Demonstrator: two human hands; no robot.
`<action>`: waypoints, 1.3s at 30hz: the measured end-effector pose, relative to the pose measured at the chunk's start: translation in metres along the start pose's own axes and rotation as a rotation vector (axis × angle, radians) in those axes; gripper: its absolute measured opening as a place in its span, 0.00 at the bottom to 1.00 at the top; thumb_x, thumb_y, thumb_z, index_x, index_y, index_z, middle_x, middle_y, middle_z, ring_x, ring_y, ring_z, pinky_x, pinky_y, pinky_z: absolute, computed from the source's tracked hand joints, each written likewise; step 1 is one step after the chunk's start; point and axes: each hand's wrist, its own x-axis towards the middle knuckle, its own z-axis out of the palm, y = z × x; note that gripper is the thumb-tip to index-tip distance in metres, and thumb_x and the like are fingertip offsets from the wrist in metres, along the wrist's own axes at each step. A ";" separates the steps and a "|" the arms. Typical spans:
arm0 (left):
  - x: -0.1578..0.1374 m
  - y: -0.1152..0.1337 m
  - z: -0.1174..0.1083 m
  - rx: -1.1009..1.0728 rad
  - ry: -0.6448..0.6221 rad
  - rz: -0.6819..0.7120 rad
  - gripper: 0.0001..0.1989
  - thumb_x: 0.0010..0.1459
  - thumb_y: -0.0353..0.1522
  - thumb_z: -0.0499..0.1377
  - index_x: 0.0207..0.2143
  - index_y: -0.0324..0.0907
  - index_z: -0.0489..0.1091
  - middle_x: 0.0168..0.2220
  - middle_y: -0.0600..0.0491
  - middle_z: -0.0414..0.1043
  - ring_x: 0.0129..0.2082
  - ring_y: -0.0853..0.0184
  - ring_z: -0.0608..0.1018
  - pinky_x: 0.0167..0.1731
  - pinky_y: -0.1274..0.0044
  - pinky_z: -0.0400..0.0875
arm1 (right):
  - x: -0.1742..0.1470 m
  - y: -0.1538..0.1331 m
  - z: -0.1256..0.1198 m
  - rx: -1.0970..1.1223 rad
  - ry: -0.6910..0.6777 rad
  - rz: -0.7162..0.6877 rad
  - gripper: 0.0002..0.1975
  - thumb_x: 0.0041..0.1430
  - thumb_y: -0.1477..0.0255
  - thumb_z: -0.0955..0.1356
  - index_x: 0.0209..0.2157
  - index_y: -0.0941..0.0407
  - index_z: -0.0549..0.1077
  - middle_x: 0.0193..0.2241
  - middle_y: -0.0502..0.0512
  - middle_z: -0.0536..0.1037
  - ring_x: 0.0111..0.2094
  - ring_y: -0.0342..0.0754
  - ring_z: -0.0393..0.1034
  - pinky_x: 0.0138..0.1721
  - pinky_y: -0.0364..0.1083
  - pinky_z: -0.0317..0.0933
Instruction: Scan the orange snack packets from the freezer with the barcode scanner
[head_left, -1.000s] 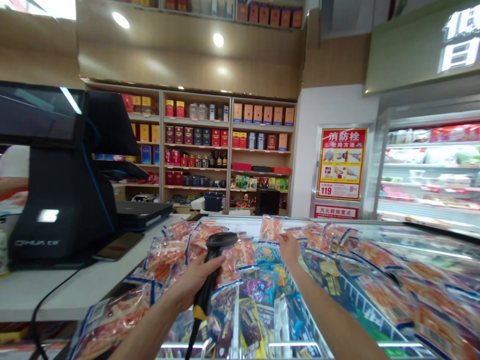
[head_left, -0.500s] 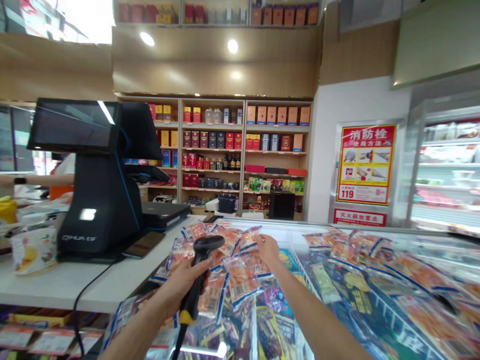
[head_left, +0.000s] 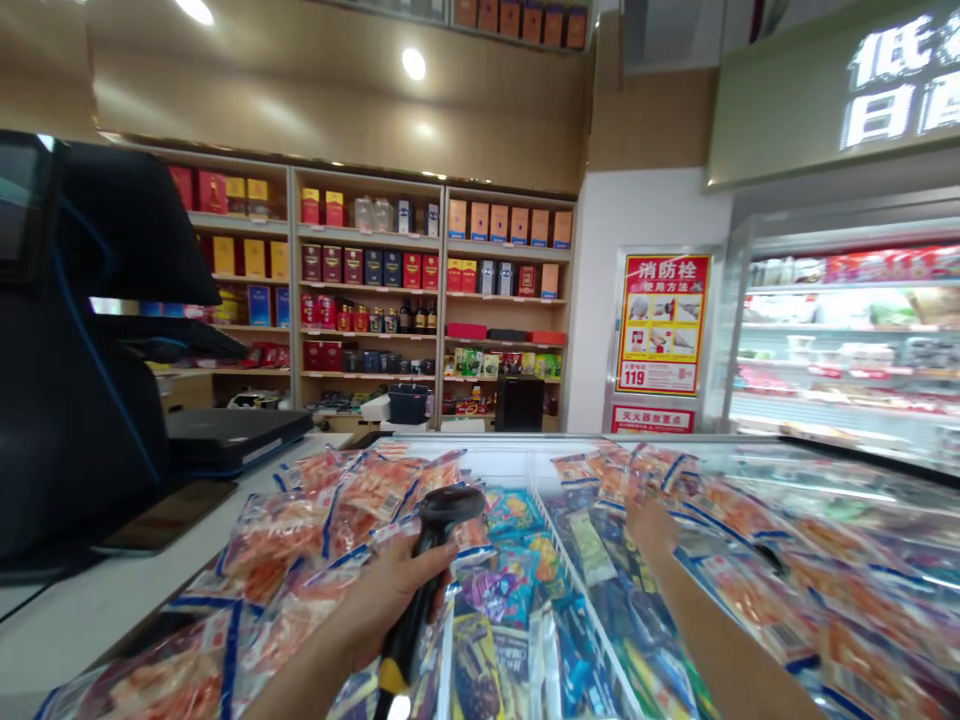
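Note:
My left hand is wrapped around the dark handle of a barcode scanner, its head up and a yellow band low on the grip. Under and beside it lies a pile of clear, blue-edged packets of orange-pink food. My right hand reaches to the right-hand group of similar packets. Its fingers are closed at the edge of a food packet; blur and clear film partly hide the fingertips.
The packets lie on a glass-topped freezer with colourful bags and a white wire divider inside. At left, a counter bears a phone and a black checkout terminal. Shelves of boxes stand behind.
My right hand has moved from the left pile across to the right-hand packets. My left hand still holds the scanner. The view has turned right and come nearer the freezer.

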 end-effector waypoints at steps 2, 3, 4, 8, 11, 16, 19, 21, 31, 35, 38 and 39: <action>0.003 -0.001 0.009 0.005 0.019 -0.017 0.13 0.43 0.39 0.56 0.21 0.39 0.58 0.14 0.61 0.61 0.12 0.77 0.63 0.14 0.83 0.57 | 0.012 0.012 0.005 -0.023 -0.054 0.048 0.24 0.51 0.60 0.54 0.40 0.62 0.67 0.39 0.69 0.69 0.41 0.58 0.63 0.34 0.52 0.58; 0.004 -0.002 0.012 0.009 0.031 -0.030 0.12 0.43 0.39 0.56 0.20 0.40 0.57 0.14 0.61 0.60 0.12 0.77 0.63 0.14 0.83 0.57 | 0.016 0.016 0.007 -0.030 -0.081 0.047 0.24 0.51 0.61 0.54 0.38 0.63 0.68 0.38 0.69 0.70 0.40 0.58 0.64 0.33 0.51 0.59; 0.006 -0.003 0.015 0.014 0.040 -0.039 0.12 0.43 0.38 0.56 0.20 0.40 0.57 0.14 0.61 0.60 0.12 0.77 0.63 0.14 0.83 0.57 | 0.020 0.019 0.010 -0.036 -0.108 0.015 0.23 0.51 0.62 0.54 0.36 0.63 0.69 0.37 0.69 0.70 0.39 0.58 0.65 0.33 0.50 0.59; 0.010 -0.003 0.022 0.017 0.043 -0.038 0.11 0.44 0.38 0.56 0.22 0.40 0.58 0.15 0.60 0.61 0.13 0.77 0.63 0.14 0.83 0.57 | 0.023 0.027 0.016 0.022 -0.058 -0.095 0.17 0.50 0.66 0.56 0.31 0.60 0.70 0.32 0.64 0.73 0.35 0.54 0.67 0.31 0.47 0.58; 0.012 -0.001 0.028 0.010 -0.024 -0.051 0.11 0.44 0.38 0.56 0.23 0.40 0.58 0.14 0.61 0.61 0.13 0.77 0.63 0.14 0.83 0.57 | 0.012 0.025 0.015 0.155 0.040 -0.144 0.15 0.49 0.66 0.57 0.32 0.58 0.69 0.30 0.58 0.74 0.33 0.50 0.68 0.30 0.45 0.57; 0.011 0.000 0.037 -0.002 -0.131 -0.047 0.11 0.44 0.37 0.56 0.22 0.40 0.58 0.15 0.60 0.62 0.13 0.77 0.64 0.15 0.83 0.58 | -0.019 0.003 0.011 0.446 0.112 -0.291 0.15 0.44 0.63 0.59 0.27 0.58 0.70 0.25 0.56 0.75 0.29 0.49 0.68 0.30 0.44 0.57; 0.006 -0.002 0.040 -0.033 -0.183 -0.026 0.11 0.43 0.38 0.56 0.21 0.40 0.58 0.14 0.60 0.61 0.12 0.77 0.63 0.14 0.83 0.57 | -0.039 -0.016 0.008 0.559 0.091 -0.303 0.15 0.43 0.63 0.60 0.25 0.58 0.70 0.24 0.56 0.75 0.28 0.48 0.68 0.30 0.43 0.57; 0.002 -0.002 0.039 -0.041 -0.187 -0.023 0.12 0.43 0.38 0.56 0.21 0.40 0.58 0.13 0.60 0.61 0.12 0.77 0.63 0.14 0.83 0.57 | -0.051 -0.028 0.005 0.604 0.072 -0.319 0.15 0.43 0.63 0.60 0.25 0.58 0.70 0.24 0.56 0.75 0.28 0.48 0.68 0.30 0.43 0.57; -0.014 0.003 0.019 -0.050 -0.139 -0.013 0.11 0.44 0.37 0.56 0.20 0.40 0.58 0.13 0.61 0.61 0.12 0.77 0.63 0.14 0.83 0.57 | -0.086 -0.065 -0.004 0.679 0.016 -0.366 0.15 0.43 0.63 0.60 0.25 0.59 0.71 0.25 0.57 0.75 0.28 0.49 0.68 0.32 0.45 0.57; -0.015 0.006 0.001 -0.043 -0.029 0.021 0.12 0.43 0.39 0.56 0.21 0.39 0.58 0.14 0.60 0.61 0.12 0.77 0.63 0.14 0.83 0.58 | -0.096 -0.089 -0.013 0.745 -0.023 -0.385 0.15 0.43 0.62 0.61 0.25 0.58 0.70 0.26 0.57 0.75 0.30 0.49 0.68 0.33 0.44 0.57; -0.017 0.009 -0.022 -0.029 0.116 0.049 0.13 0.42 0.39 0.57 0.21 0.39 0.58 0.14 0.60 0.61 0.12 0.78 0.63 0.14 0.83 0.58 | -0.106 -0.115 -0.018 0.783 -0.085 -0.447 0.14 0.44 0.63 0.61 0.26 0.58 0.70 0.26 0.56 0.75 0.30 0.48 0.68 0.34 0.43 0.58; -0.018 0.010 -0.031 -0.029 0.160 0.058 0.13 0.42 0.38 0.58 0.22 0.40 0.58 0.14 0.61 0.61 0.12 0.78 0.63 0.14 0.84 0.57 | -0.110 -0.125 -0.018 0.783 -0.105 -0.467 0.14 0.44 0.64 0.61 0.26 0.58 0.70 0.26 0.56 0.75 0.30 0.47 0.68 0.34 0.43 0.58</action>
